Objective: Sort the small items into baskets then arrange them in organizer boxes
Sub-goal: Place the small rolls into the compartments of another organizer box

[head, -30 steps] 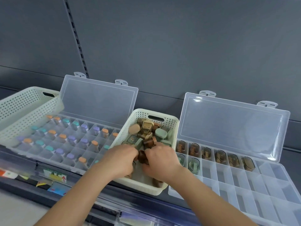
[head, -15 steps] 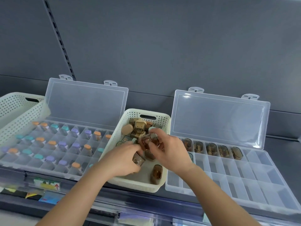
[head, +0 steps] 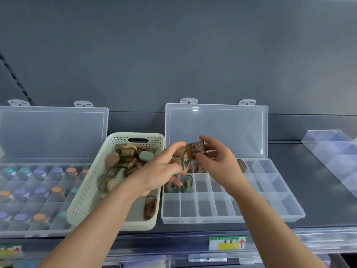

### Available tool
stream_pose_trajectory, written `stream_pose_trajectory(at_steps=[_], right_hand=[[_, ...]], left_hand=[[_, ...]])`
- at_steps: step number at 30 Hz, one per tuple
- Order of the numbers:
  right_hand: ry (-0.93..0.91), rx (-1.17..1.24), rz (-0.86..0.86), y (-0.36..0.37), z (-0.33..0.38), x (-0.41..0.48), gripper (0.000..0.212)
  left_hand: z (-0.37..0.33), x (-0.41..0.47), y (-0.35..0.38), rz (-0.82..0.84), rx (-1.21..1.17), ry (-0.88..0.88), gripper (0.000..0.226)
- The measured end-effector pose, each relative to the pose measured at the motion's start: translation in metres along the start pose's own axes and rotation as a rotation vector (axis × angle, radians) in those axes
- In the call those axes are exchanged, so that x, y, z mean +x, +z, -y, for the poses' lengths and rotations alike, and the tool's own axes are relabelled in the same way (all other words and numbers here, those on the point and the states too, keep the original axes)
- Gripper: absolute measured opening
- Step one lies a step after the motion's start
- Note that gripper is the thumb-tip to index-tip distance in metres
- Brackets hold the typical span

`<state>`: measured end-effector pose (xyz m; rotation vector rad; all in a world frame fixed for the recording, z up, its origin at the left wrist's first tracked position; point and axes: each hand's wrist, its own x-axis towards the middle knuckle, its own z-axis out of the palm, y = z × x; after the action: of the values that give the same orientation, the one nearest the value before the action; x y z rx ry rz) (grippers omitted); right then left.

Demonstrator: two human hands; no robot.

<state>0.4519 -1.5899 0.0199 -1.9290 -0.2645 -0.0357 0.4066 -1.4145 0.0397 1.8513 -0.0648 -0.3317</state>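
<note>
Above the organizer box (head: 228, 209), right hand (head: 218, 161) pinches a brown capsule (head: 196, 150); left hand (head: 160, 171) clasps several. Light, rigid, likely slick: grip the flat sides.

One head camera looks forward and down, close over the shelf's (head: 316, 182) front edge, facing the grey back panel (head: 173, 55); both forearms reach in from below.

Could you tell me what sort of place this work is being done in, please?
Most likely a shop shelf: grey metal shelving back panels, a price label with a red arrow on the shelf edge strip, and clear organizer boxes of small goods beside a sorting basket.
</note>
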Motion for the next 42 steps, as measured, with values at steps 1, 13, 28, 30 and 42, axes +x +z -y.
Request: stream_pose_trajectory(at_steps=[1,13,28,30,42], right_hand=[[0.02,0.009,0.007,-0.012,-0.005,0.001,0.042],[-0.025,-0.448,-0.103,-0.158,-0.069,0.012,0.043],[-0.046,-0.767,0.132,-0.19,-0.12,0.032,0.037],[-0.028,-0.774,0.173,-0.19,-0.122,0.035,0.035],[-0.093,-0.845,0.236,-0.189,-0.123,0.04,0.024]], left_hand=[[-0.005,0.006,0.01,0.012,0.015,0.021,0.05],[-0.043,0.1,0.139,-0.236,0.433,0.246,0.04],[-0.038,0.152,0.188,-0.167,0.989,0.131,0.046],[-0.038,0.153,0.186,-0.124,1.021,0.12,0.049],[-0.03,0.16,0.186,-0.105,1.144,0.157,0.041]])
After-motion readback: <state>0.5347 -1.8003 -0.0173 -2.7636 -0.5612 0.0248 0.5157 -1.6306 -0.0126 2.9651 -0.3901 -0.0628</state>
